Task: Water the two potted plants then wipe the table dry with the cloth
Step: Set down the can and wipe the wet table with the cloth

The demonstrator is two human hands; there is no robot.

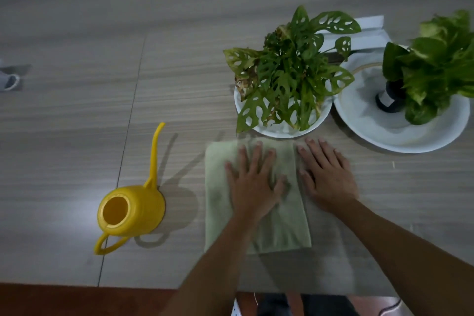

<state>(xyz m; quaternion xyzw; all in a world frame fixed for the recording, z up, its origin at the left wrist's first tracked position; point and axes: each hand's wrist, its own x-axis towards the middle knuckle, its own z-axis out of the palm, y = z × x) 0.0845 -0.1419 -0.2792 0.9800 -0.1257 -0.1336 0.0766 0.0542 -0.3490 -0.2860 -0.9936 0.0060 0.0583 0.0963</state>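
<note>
A folded pale green cloth (220, 195) lies flat on the wooden table (77, 110) near its front edge. My left hand (254, 182) presses flat on the cloth, fingers spread. My right hand (328, 177) rests flat on the table beside the cloth's right edge, fingers spread, its thumb side touching the cloth. Just beyond the cloth stands a plant with holed leaves (287, 69) in a white dish (277, 131). To its right a broad-leaved plant (436, 64) in a dark pot (389, 100) stands in a larger white dish (384, 123). A yellow watering can (133, 208) stands upright left of the cloth.
A white box (369, 31) lies behind the plants. A grey object (7, 79) sits at the far left edge. A seam (128, 131) runs across the table left of the can. The table's front edge (128, 286) is close to me.
</note>
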